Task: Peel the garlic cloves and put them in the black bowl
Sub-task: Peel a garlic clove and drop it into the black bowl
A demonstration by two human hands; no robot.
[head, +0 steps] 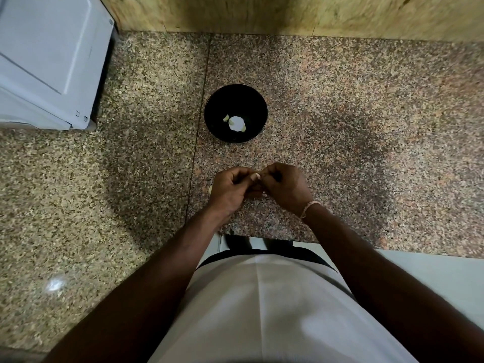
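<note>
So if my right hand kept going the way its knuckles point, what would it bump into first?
Your right hand points left, so it would meet your left hand first; their fingertips already look touching. The black bowl sits farther up the counter, off that line.

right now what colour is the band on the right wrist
Pale pink, a thin band around the right wrist; seen in the head view.

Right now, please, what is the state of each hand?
Left hand: fingers curled, pinching something small against the right hand; likely a garlic clove, mostly hidden.
Right hand: fingers curled, pinching at the same spot.
</note>
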